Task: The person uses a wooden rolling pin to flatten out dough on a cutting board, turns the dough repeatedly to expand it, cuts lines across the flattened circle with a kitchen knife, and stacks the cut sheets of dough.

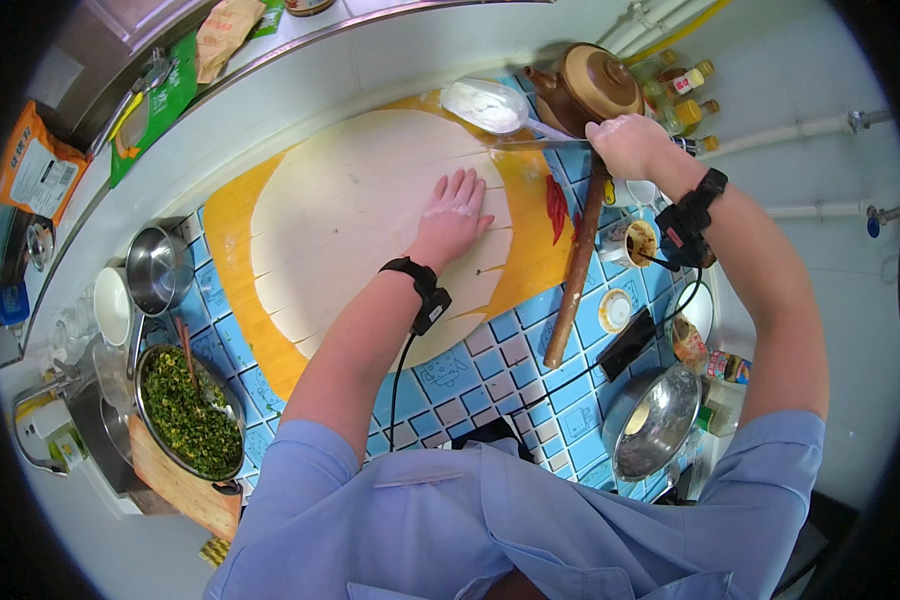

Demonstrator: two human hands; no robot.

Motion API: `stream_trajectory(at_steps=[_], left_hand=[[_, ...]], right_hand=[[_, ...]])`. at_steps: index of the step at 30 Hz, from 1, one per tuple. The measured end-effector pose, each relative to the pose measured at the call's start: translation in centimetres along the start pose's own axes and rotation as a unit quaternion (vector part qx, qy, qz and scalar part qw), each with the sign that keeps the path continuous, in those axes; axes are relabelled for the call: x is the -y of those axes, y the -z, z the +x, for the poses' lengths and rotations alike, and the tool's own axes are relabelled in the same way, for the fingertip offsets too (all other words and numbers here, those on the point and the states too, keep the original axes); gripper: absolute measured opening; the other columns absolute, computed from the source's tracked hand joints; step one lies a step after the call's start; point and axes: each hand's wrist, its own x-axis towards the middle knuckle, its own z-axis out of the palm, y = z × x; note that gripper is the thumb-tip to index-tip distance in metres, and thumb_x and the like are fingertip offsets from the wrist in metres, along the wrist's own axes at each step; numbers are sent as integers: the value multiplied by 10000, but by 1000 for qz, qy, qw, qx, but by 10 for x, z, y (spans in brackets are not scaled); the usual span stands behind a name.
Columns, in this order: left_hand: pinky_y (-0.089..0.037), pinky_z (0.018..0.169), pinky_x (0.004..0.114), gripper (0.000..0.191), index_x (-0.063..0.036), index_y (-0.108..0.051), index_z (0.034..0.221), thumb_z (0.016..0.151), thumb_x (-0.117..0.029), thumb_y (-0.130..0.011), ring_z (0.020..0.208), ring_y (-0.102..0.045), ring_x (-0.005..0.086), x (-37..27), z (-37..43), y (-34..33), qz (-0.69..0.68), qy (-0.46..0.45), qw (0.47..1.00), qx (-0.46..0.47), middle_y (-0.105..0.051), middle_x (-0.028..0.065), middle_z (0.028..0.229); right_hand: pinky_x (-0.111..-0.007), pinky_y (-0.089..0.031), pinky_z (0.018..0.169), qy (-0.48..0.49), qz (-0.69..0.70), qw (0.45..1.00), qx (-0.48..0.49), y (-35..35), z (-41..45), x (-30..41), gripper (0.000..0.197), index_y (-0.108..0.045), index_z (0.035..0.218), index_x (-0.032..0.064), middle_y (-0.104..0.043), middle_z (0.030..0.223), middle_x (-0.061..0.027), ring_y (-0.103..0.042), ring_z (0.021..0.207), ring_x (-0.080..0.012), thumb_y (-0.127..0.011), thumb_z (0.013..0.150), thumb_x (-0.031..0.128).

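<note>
A large, thin rolled-out sheet of dough (360,217) lies on a yellow board (247,360). Several short slits run inward from its left and right edges. My left hand (456,211) rests palm down on the dough's right half, fingers extended, holding nothing. My right hand (626,142) grips a knife (529,145); its blade points left over the dough's upper right edge, while the fist hides the handle. Just above the blade lies a clear scoop of white flour (487,107). A wooden rolling pin (576,289) slants below my right hand, beside red chilli peppers (556,206).
At left, a pan of chopped green filling (187,412) with chopsticks stands near a steel saucepan (150,262). A brown clay teapot (589,82) and several bottles (679,97) crowd the upper right. Mugs (630,240) and a steel bowl (656,427) stand at right.
</note>
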Motion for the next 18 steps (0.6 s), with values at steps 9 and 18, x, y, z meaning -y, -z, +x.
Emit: stream_trajectory(at_steps=[9, 18], left_hand=[[-271, 1080, 457, 553, 45, -399, 1313, 878, -271, -529, 1291, -339, 385, 100, -83, 57, 35, 114, 989, -91, -378, 250, 1373], [-344, 1037, 450, 507, 53, -480, 1245, 897, -312, -530, 1246, -399, 397, 158, -158, 95, 119, 225, 962, -96, -429, 275, 1322]], right_hand=[[-430, -508, 761, 29, 148, 981, -124, 42, 69, 88, 185, -522, 970, -7, -643, 931, -198, -622, 914, -346, -451, 817, 69], [-408, -494, 807, 171, 191, 949, -185, 108, 161, 204, 225, -583, 984, 25, -638, 1008, -176, -613, 956, -327, -473, 795, 80]])
